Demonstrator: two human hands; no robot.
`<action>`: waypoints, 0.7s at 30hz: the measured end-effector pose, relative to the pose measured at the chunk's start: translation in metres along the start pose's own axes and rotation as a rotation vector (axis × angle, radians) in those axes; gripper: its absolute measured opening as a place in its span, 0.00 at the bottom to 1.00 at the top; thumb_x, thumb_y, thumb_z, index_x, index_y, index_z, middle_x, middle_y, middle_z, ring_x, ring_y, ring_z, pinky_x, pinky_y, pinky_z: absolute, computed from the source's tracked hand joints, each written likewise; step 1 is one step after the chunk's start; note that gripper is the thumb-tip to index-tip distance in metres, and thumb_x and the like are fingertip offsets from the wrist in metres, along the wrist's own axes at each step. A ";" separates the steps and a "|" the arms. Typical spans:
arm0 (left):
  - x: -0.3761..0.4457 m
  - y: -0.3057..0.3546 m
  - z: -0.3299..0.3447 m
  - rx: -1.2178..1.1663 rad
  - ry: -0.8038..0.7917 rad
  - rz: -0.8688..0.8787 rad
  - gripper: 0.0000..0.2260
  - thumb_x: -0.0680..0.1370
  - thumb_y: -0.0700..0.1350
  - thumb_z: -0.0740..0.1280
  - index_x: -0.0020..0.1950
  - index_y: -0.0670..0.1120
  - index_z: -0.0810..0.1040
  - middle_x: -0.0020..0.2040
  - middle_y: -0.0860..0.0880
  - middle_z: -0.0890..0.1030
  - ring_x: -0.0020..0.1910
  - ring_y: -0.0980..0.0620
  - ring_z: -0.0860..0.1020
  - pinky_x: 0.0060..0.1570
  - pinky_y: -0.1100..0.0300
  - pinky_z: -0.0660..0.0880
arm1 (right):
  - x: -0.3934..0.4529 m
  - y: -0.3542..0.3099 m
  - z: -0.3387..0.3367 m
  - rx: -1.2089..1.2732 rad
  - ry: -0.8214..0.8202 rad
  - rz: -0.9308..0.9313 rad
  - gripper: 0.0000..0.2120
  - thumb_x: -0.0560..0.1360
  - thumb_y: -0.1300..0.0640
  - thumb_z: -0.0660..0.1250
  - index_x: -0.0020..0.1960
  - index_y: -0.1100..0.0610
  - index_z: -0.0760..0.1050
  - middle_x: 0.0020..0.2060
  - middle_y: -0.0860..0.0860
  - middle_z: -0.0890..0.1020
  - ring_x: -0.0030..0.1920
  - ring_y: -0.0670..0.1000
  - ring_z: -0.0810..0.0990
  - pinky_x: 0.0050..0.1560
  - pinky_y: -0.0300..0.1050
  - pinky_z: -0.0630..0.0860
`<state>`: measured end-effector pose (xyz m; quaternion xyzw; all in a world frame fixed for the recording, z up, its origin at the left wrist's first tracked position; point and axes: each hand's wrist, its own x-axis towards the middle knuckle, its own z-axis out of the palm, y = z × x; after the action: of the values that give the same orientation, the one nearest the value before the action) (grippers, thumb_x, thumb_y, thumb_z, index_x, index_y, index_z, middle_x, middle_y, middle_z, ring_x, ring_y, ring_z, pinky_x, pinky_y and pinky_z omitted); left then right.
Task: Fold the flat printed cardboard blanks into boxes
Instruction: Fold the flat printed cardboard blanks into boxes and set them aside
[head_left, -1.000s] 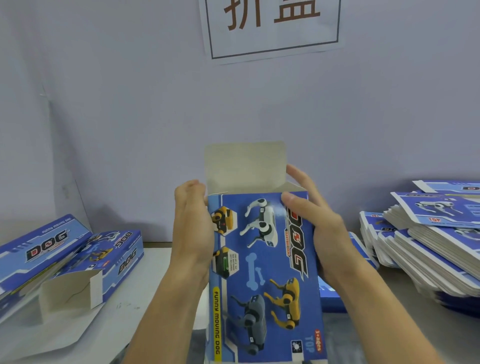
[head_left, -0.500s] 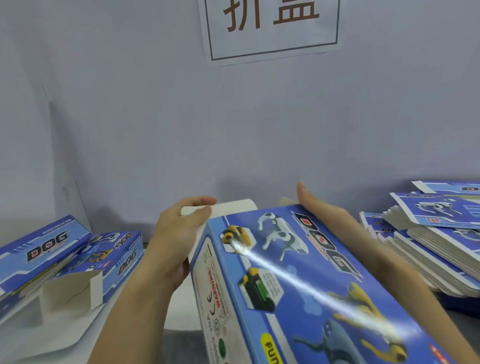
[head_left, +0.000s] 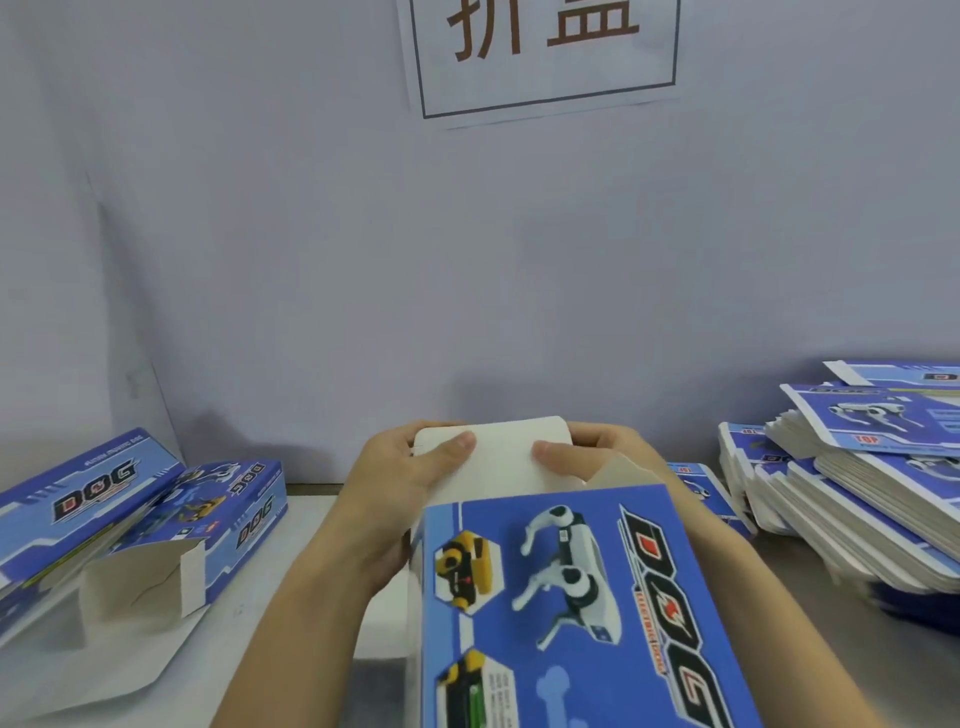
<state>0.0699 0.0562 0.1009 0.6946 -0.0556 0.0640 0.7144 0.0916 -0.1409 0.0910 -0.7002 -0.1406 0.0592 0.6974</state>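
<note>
Flap (head_left: 498, 457) folded down, both thumbs pressing it

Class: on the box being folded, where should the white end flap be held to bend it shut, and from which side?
Grip the white end flap at its two outer corners, one hand from each side, as the left hand and right hand do. Its rounded free edge points away, so thumbs on top can press it toward the box opening.

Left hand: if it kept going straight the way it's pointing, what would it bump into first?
The left hand points right across the white flap, so it would probably meet the right hand first, though depth is hard to judge.
</note>
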 end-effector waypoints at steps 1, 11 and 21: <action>0.000 -0.002 -0.001 -0.049 -0.028 -0.026 0.07 0.79 0.41 0.69 0.55 0.41 0.81 0.42 0.43 0.87 0.37 0.48 0.85 0.32 0.58 0.81 | -0.001 -0.004 0.002 0.011 0.027 -0.028 0.06 0.79 0.57 0.68 0.54 0.53 0.81 0.39 0.53 0.87 0.33 0.52 0.86 0.29 0.40 0.79; -0.001 -0.004 0.000 -0.061 0.012 0.011 0.06 0.79 0.37 0.69 0.54 0.44 0.81 0.40 0.43 0.86 0.34 0.46 0.85 0.28 0.58 0.80 | -0.003 -0.004 0.001 0.082 0.049 -0.033 0.12 0.76 0.59 0.70 0.59 0.53 0.78 0.36 0.52 0.87 0.30 0.52 0.85 0.26 0.40 0.78; 0.002 -0.003 -0.002 0.026 0.015 0.081 0.05 0.77 0.31 0.68 0.44 0.39 0.80 0.29 0.48 0.83 0.26 0.52 0.82 0.23 0.64 0.75 | -0.005 -0.008 0.000 0.072 0.079 -0.002 0.05 0.75 0.67 0.69 0.47 0.60 0.81 0.32 0.55 0.84 0.26 0.50 0.82 0.25 0.38 0.77</action>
<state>0.0719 0.0585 0.0984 0.7004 -0.0775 0.0988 0.7026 0.0858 -0.1426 0.0981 -0.6762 -0.1113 0.0360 0.7274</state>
